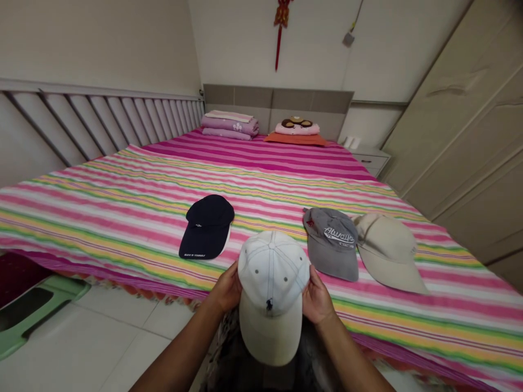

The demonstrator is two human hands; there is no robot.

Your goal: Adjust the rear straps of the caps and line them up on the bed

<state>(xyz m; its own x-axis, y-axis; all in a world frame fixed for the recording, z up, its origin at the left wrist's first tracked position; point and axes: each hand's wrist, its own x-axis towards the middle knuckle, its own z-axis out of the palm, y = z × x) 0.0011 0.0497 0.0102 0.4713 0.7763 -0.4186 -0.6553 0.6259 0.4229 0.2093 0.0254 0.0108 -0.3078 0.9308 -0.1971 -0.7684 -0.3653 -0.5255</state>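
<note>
I hold a white baseball cap (272, 286) with a small dark logo in front of me, its brim pointing toward me. My left hand (226, 288) grips the cap's left side and my right hand (317, 298) grips its right side, fingers curled on the crown. The cap hangs over the near edge of a bed with a striped pink, yellow and green sheet (122, 201). On the sheet lie a navy cap (207, 226) to the left, a grey cap (333, 242) with white lettering to the right, and a beige cap (388, 250) beside the grey one.
Folded purple bedding (232, 124) and a pink pillow on an orange one (297, 132) lie at the headboard. A slatted rail (102, 117) runs along the left wall. A green stool (32, 310) stands on the tiled floor at left. A wardrobe (469, 120) fills the right side.
</note>
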